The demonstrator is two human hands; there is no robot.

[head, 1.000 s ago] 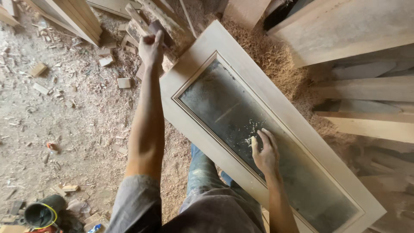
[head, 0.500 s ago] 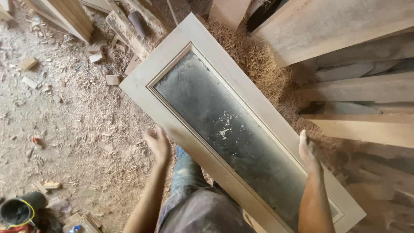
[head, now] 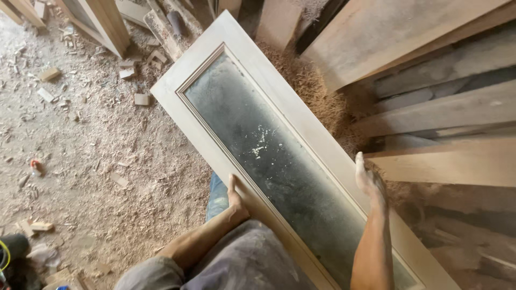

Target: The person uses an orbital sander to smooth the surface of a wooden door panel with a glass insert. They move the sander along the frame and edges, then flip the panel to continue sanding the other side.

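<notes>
Nearest to us, our left hand (head: 236, 201) grips the near long edge of the glazed wooden frame (head: 252, 80), fingers tucked under the rail where we cannot see them and the thumb lying up along the wood. Our right hand (head: 370, 182) is on the opposite long edge, the palm pressed flat against the outer side of the rail and the fingers curled over it; both hands have hold of the frame and of nothing else. The frame lies tilted across our lap, over the grey trousers (head: 236, 266), its near end running out of view at the bottom edge and its far end reaching out above the floor.

Its pane (head: 269, 145) is dark, dusty and flecked with pale specks near the middle.

We judge the step in hand to be carrying or turning the frame, held by its two long rails. The next move calls for an even grip on both sides and a watch on the far corner, since that corner hangs close to the clutter beyond.

To the right, a stack of planks (head: 446, 113) stands just beside the frame's right rail, with a heap of shavings (head: 317, 91) between them. To the left the floor (head: 80, 139) is covered with sawdust and small offcuts (head: 141, 99). Farthest off, more timber (head: 105, 21) leans at the top left.
</notes>
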